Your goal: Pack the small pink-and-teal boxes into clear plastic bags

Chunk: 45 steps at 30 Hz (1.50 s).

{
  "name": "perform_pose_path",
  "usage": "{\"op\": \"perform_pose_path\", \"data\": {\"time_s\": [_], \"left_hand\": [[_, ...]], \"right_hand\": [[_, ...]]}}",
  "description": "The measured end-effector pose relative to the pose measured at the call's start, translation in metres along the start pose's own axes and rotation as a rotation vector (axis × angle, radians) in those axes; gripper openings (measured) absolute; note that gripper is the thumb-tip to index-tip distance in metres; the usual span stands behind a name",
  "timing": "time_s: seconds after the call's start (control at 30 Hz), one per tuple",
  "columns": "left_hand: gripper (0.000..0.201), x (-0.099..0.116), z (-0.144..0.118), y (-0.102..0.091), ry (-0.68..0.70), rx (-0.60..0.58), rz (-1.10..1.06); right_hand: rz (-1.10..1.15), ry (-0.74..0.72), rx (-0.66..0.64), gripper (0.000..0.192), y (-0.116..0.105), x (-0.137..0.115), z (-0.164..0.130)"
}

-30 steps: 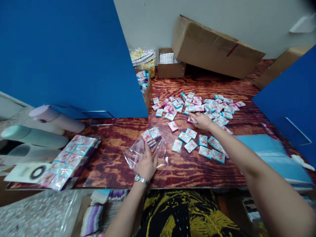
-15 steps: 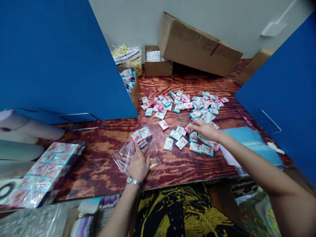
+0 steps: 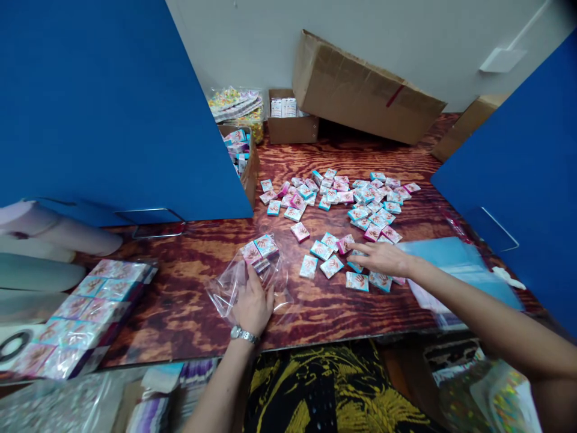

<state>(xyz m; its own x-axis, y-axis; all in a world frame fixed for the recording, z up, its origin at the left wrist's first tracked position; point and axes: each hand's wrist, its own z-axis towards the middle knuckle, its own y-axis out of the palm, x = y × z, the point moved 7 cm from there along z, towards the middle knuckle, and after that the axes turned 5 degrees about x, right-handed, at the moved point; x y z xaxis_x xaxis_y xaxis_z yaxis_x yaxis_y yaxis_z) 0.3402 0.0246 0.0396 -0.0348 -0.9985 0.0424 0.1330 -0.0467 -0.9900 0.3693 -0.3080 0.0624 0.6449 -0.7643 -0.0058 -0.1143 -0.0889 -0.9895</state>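
My left hand (image 3: 253, 305) lies on a clear plastic bag (image 3: 225, 287), index finger stretched forward and thumb apart. Its fingertip touches the small printed boxes (image 3: 265, 245) in the bag's far end, one pink-edged and one blue-edged on top. My right hand (image 3: 383, 260) reaches low over loose small boxes, fingers stretched out to the left. Its fingertips are at a pink-edged box (image 3: 345, 243) and partly cover a blue-edged box (image 3: 356, 263). More loose boxes (image 3: 331, 266) lie between my hands, and a larger scatter (image 3: 367, 193) lies farther back.
Wrapped box packs (image 3: 97, 310) line the left side near several rolls (image 3: 40, 273). Flat blue plastic sheets (image 3: 451, 264) lie under my right forearm. Blue panels (image 3: 112, 108) flank the wooden table (image 3: 180, 288). Cardboard boxes (image 3: 360, 90) stand at the back.
My right hand has moved nearer and slightly right among the loose boxes, uncovering pink-edged boxes behind it. My left hand stays on the bag. The view has shifted slightly.
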Motion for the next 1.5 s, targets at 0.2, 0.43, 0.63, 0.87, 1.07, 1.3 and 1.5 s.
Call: {"op": "perform_pose_path", "data": {"time_s": [0.2,0.43,0.63,0.87,1.07,1.3,1.5], "left_hand": [[0.076,0.0,-0.001,0.0,0.015,0.037,0.005],[0.076,-0.001,-0.001,0.003,-0.013,-0.016,0.028],[0.079,-0.001,-0.002,0.003,-0.021,-0.005,0.028],[0.078,-0.001,-0.002,0.005,0.009,-0.023,-0.002],[0.078,-0.002,-0.002,0.006,0.002,-0.042,-0.001],[0.078,-0.001,-0.003,0.004,0.024,0.001,-0.056],[0.08,-0.002,-0.003,0.004,0.022,0.05,-0.096]], "right_hand": [[0.041,-0.048,0.17,0.053,-0.012,0.012,0.022],[0.189,0.15,0.201,0.052,0.001,0.015,0.038],[0.25,0.456,0.198,0.074,-0.01,0.013,0.07],[0.157,0.386,0.264,0.054,0.008,0.007,0.063],[0.165,0.36,0.345,0.051,0.011,0.003,0.062],[0.196,0.305,0.423,0.049,0.014,0.0,0.059],[0.22,0.259,0.56,0.048,0.017,0.0,0.062]]}}
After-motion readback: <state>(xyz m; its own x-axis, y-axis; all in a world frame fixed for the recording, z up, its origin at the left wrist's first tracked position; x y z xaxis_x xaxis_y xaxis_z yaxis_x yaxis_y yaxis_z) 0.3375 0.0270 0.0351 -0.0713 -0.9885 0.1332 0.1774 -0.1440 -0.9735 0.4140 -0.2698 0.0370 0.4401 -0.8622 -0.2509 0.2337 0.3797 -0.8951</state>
